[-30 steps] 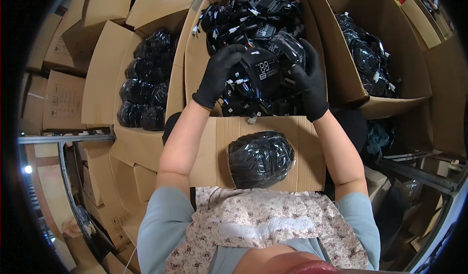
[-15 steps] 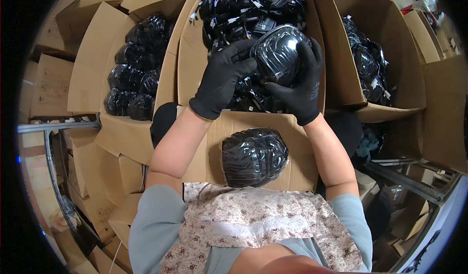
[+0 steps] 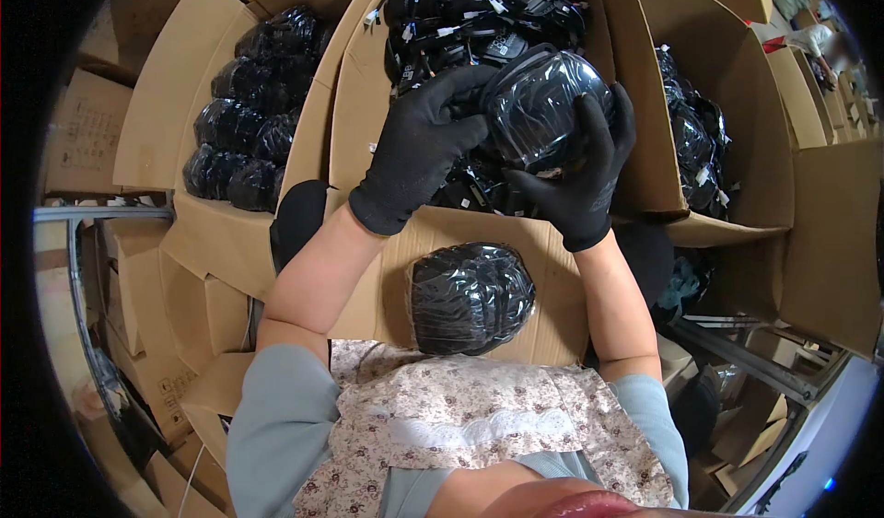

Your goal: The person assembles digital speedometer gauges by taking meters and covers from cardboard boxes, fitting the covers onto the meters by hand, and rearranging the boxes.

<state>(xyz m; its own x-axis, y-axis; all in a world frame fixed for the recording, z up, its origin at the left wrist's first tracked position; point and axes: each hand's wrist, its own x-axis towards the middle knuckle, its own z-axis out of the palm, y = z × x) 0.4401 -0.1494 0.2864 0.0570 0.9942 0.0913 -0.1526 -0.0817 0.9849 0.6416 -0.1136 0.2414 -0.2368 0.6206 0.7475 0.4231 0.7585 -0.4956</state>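
Here, both hands in black gloves hold one shiny black part wrapped in clear plastic up over the middle cardboard box. The left hand grips its left side, and the right hand cups it from below and the right. That box is full of black parts with cords. Another wrapped black bundle lies on the box flap near the person's chest. The left box holds more wrapped bundles.

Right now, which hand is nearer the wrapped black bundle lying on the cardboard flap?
Right, narrowly. The right hand cups the held wrapped item just above-right of the bundle; the left hand grips higher, up-left.
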